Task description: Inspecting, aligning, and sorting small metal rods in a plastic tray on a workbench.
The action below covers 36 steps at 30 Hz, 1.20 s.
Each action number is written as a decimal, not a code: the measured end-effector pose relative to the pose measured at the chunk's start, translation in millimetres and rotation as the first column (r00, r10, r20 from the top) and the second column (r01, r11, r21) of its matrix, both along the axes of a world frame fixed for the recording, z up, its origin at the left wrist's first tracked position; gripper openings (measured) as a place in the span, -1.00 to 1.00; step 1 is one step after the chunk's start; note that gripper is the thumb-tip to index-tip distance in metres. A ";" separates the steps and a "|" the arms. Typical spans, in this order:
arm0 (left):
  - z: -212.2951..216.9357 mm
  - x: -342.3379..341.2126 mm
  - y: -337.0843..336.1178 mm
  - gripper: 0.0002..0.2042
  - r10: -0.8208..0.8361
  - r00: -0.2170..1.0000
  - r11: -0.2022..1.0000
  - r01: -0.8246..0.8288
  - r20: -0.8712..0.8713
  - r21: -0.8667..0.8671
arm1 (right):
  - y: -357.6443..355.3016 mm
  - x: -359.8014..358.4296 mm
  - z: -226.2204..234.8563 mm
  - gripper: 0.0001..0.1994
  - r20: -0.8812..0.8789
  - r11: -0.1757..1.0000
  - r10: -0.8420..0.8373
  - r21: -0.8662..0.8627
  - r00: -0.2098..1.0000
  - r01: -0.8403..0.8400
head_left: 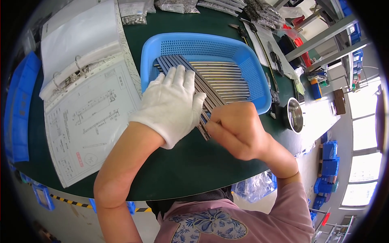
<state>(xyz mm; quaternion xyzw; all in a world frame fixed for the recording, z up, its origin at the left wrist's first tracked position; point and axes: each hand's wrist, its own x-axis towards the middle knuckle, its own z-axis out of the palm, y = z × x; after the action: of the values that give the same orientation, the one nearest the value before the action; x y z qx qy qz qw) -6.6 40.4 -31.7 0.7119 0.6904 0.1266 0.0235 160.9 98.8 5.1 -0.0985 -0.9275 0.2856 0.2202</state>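
Note:
My left hand [172, 101], in a white glove, lies flat with its fingers stretched over a slanted bundle of grey metal rods [175, 60]. The bundle rests across a blue perforated plastic basket [259, 87], its lower ends sticking out over the near rim. My bare right hand [241, 129] is closed in a fist at the near right side of that bundle, against the rods. What sits inside the fist is hidden. More shiny metal rods [227, 79] lie side by side in the basket, running crosswise.
An open ring binder [89, 117] with drawings lies at the left. A metal bowl [294, 115] stands at the right edge of the green table [174, 174]. Calipers [276, 60] and other tools lie right of the basket; bagged parts [176, 6] are at the back.

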 end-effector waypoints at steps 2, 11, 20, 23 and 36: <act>5.6 -0.2 0.8 -0.46 -0.006 1.000 1.000 0.007 0.021 -0.028 | 1.8 0.3 1.7 -0.80 0.031 0.994 -0.026 -0.101 0.999 0.029; 3.1 0.7 0.9 -0.45 0.004 1.000 1.000 -0.003 0.010 -0.024 | 0.8 8.4 -0.7 -0.77 0.015 0.987 -0.044 -0.157 0.999 0.046; 4.9 -1.7 0.5 -0.49 -0.010 1.000 1.000 0.010 0.015 0.000 | -3.2 4.6 2.9 -0.80 0.047 0.981 -0.059 -0.182 0.997 0.067; 3.4 -1.1 0.7 -0.49 -0.018 1.000 1.000 0.018 0.004 0.015 | -7.4 5.5 -1.3 -0.84 -0.054 1.000 -0.013 0.013 0.998 0.014; 15.3 -22.9 0.3 -0.45 -0.131 0.980 0.979 0.151 0.148 -0.136 | -11.1 86.8 -58.1 -0.78 -0.389 0.916 -0.008 0.366 0.921 0.162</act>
<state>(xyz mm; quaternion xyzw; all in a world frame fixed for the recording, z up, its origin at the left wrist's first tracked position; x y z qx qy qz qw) -29.5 40.8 -16.4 0.7451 0.6421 0.1225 0.1326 247.7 87.7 -53.0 -0.0365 -0.9000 0.0983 0.4232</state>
